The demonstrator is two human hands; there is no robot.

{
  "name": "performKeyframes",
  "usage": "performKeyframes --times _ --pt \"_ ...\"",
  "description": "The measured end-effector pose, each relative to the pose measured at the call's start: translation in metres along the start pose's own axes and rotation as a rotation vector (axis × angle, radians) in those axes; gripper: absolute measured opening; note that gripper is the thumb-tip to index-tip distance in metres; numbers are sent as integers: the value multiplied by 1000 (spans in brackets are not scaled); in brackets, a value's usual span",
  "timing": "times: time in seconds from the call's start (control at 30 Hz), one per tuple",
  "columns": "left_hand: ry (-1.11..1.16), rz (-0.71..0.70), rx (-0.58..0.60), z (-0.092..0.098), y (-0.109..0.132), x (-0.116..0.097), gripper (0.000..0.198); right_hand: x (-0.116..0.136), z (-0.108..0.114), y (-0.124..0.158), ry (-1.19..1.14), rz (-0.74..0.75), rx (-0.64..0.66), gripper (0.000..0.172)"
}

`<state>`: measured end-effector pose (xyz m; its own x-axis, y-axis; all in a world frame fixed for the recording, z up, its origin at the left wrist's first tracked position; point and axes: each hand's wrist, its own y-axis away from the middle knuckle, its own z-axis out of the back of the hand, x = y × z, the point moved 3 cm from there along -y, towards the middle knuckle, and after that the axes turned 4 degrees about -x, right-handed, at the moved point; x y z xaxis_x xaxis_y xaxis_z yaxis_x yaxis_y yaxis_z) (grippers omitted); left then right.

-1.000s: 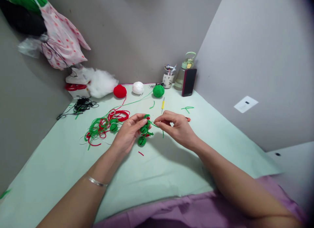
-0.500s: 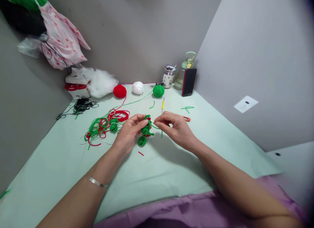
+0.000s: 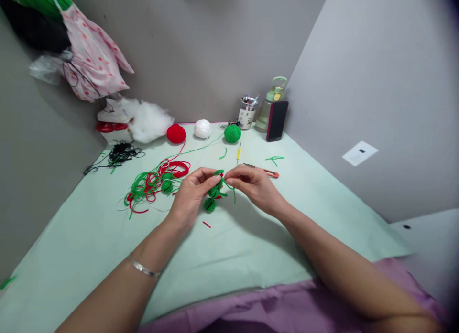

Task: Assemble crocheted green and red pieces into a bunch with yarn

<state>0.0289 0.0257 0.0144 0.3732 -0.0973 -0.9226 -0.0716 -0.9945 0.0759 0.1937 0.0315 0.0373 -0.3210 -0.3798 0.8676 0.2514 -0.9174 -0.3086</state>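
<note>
My left hand (image 3: 191,192) is closed on a small green and red crocheted piece (image 3: 215,191), its thumb and fingers pinching the upper part. A round green ball shape hangs at the piece's lower end. Close to its right side, my right hand (image 3: 253,184) is pinched shut at the piece's top edge, where green yarn (image 3: 234,193) trails down from the fingertips. What the right fingertips hold is too small to make out. Under and behind the right hand lies an orange-handled cutter or scissors (image 3: 271,173), partly hidden.
Tangled red, green and white yarn (image 3: 147,187) lies left of my hands. Behind stand red (image 3: 176,133), white (image 3: 202,128) and green (image 3: 232,133) yarn balls, a pen cup (image 3: 246,117), a bottle (image 3: 263,114) and a phone (image 3: 277,121). A yellow-handled hook (image 3: 238,154) lies in front.
The white tool tip seen between my hands no longer shows. My right hand has shifted slightly, uncovering more of the orange-handled item, and the crocheted piece has turned a little.
</note>
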Motion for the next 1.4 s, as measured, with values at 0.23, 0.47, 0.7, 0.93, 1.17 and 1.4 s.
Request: performKeyframes --times 0.23,0.47,0.7,0.93,1.17,1.4 --pt "-45 8 44 -2 2 -1 21 2 -1 0 -96 -41 -34 10" --pt "-31 -23 12 1 -1 5 20 -5 -2 -2 -194 -185 61 9" --pt "-84 10 116 0 -2 9 21 -5 -4 0 -365 -229 82 22" --pt "-143 186 193 -1 1 13 25 0 9 -3 -194 -168 74 20" --pt "-172 194 293 -8 4 13 25 -11 8 -5 -279 -193 17 17" --pt "-135 238 278 -5 3 13 25 -18 7 -6 -366 -268 86 24"
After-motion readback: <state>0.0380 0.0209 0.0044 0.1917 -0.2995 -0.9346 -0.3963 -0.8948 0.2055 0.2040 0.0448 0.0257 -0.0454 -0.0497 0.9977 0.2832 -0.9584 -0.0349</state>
